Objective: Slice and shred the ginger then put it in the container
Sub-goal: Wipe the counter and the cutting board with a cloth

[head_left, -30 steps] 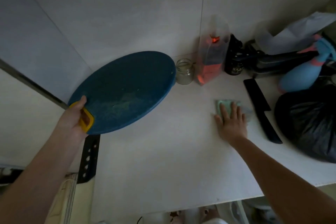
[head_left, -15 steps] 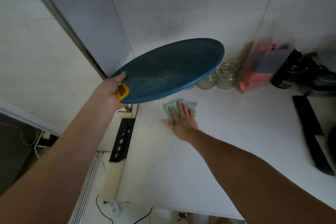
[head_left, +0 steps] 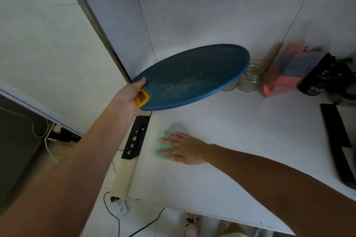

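1. The left hand point(head_left: 128, 100) holds the blue cutting board point(head_left: 192, 77) in the air above the white surface point(head_left: 240, 140). The board is tilted, with its far end toward the wall. The grip of this hand is closed around the yellow handle point(head_left: 143, 98) at the near end of the board.
2. The right hand point(head_left: 183, 149) lies flat on a green cloth point(head_left: 162, 147), on the surface below and in front of the board. Its grip is open: the fingers are straight and press on the cloth.
3. No piece of ginger can be seen. Only pale marks show on the top of the board. Two glass jars point(head_left: 250, 79) stand just behind the far end of the board, one partly hidden by it. Whether ginger is inside them cannot be told.
4. A black knife point(head_left: 335, 140) lies well to the right of the board. A second knife with holes in the blade point(head_left: 134, 138) lies just below the handle end of the board.
5. The step in hand looks like cleaning, not cutting: the surface is wiped while the board is lifted away.
6. The next move probably calls for a wipe under the board, with the board held high and steady, and then for setting it down flat on the wiped place.
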